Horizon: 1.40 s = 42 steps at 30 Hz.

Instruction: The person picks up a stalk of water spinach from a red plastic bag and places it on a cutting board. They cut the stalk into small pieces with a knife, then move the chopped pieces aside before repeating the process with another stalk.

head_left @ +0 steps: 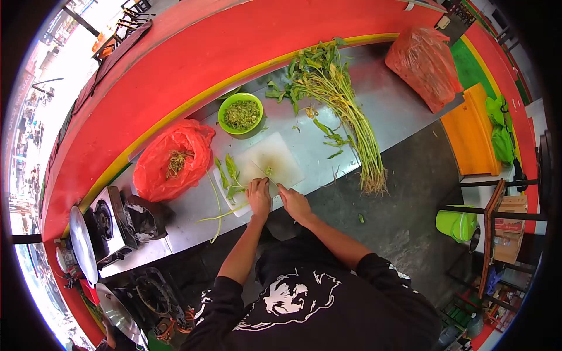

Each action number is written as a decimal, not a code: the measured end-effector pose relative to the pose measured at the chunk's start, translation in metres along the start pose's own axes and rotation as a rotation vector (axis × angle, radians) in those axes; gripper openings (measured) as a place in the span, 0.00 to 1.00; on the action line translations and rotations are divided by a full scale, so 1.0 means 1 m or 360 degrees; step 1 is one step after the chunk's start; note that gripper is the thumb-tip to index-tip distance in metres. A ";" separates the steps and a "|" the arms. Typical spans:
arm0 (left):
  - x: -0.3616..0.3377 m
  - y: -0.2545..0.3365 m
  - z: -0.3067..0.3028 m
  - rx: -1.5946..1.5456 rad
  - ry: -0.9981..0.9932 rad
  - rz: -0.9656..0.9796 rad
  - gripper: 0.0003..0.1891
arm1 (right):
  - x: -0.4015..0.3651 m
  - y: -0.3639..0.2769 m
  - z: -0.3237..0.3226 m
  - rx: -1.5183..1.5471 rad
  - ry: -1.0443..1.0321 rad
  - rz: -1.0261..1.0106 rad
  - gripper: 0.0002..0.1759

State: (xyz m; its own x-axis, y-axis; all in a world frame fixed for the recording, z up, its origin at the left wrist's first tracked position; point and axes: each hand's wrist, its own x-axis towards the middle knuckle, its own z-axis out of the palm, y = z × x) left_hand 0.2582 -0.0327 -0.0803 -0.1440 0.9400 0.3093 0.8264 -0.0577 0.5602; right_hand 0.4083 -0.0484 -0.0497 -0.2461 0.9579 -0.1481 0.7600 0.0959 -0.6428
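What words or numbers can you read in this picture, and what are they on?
There are no words or numbers I can read.
Banner, far left: what look like letters are too blurred to read.
Boxes, on the right: any print is too small to read.
Black shirt: a white picture, no words I can read.

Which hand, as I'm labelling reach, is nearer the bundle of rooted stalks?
Right: the right hand is by the cutting board, left of the bundle; the left hand is beside it, farther left.
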 end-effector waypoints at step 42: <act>0.006 -0.006 0.000 -0.0170 -0.0020 -0.0033 0.07 | 0.001 0.002 -0.001 0.0077 0.0010 -0.0009 0.20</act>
State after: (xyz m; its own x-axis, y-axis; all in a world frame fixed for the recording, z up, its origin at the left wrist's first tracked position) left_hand 0.2524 -0.0273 -0.0815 -0.1533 0.9455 0.2874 0.7606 -0.0728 0.6451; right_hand 0.4108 -0.0467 -0.0504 -0.2466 0.9590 -0.1395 0.7286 0.0885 -0.6792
